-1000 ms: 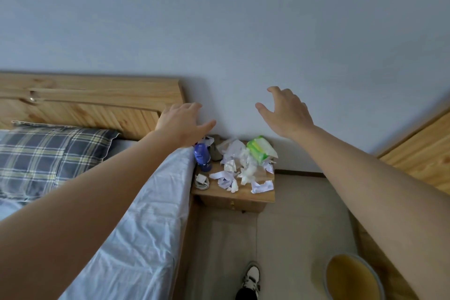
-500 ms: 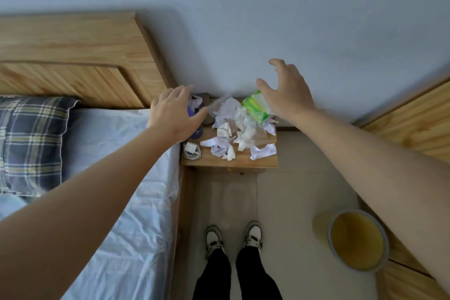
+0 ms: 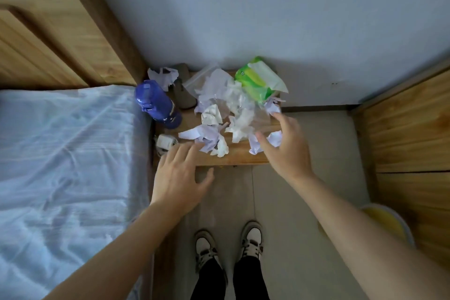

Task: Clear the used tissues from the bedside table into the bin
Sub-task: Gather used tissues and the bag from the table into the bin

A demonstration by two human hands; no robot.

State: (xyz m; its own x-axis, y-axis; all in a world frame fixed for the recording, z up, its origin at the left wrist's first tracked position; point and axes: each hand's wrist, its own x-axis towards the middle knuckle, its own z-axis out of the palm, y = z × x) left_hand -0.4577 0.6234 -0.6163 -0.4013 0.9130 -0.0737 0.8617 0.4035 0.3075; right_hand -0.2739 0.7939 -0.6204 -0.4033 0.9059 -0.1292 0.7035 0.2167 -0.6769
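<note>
Bedroom: bed, wooden headboard, bedside table.

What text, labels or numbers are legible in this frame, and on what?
No text is legible.
Round mark on the green tissue pack, at its left end: too blurred to read.
White print on the blue bottle, near its base: too small to read.

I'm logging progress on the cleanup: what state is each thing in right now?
Crumpled white tissues: loose on the wooden bedside table, none picked up.
Green tissue pack: open, lying at the back.
Blue plastic bottle: standing, capped.
Yellow round bin: on the floor, open-topped.
Left hand: open, empty.
Right hand: open, over tissues.
</note>
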